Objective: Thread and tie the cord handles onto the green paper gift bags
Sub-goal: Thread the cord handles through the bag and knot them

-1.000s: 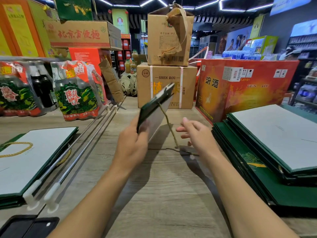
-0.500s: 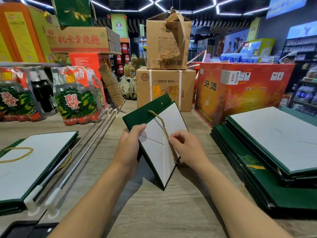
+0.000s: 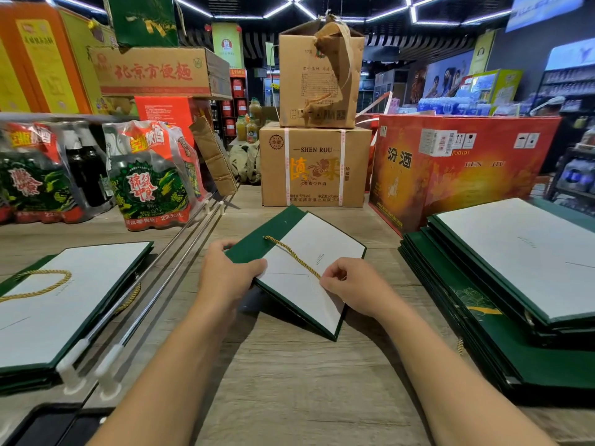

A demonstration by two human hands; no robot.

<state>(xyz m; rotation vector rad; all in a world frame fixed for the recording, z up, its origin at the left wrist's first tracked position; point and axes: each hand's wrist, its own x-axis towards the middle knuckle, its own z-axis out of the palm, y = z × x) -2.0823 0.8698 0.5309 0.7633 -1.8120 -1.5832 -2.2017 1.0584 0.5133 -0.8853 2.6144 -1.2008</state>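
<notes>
A folded green gift bag (image 3: 315,249) with a white face lies nearly flat on the wooden table, its near edge slightly raised. A gold cord (image 3: 291,254) runs from a hole in the bag's green top band diagonally to my right hand (image 3: 352,286), which pinches the cord's free end. My left hand (image 3: 228,273) grips the bag's left corner at the green band. A stack of folded green bags (image 3: 502,284) without handles sits at the right. At the left lies a folded bag with a gold cord handle (image 3: 35,286) on a short stack.
Two metal rods (image 3: 167,281) with white end caps lie diagonally left of the bag. Cardboard boxes (image 3: 314,165) stand behind it, a red carton (image 3: 457,165) at the back right, and shrink-wrapped bottle packs (image 3: 151,178) at the back left. A dark tray (image 3: 48,426) sits at the near left corner.
The bag has come down from upright in my left hand to nearly flat on the table. My right hand has taken hold of the loose cord and now pinches it over the bag's face.
</notes>
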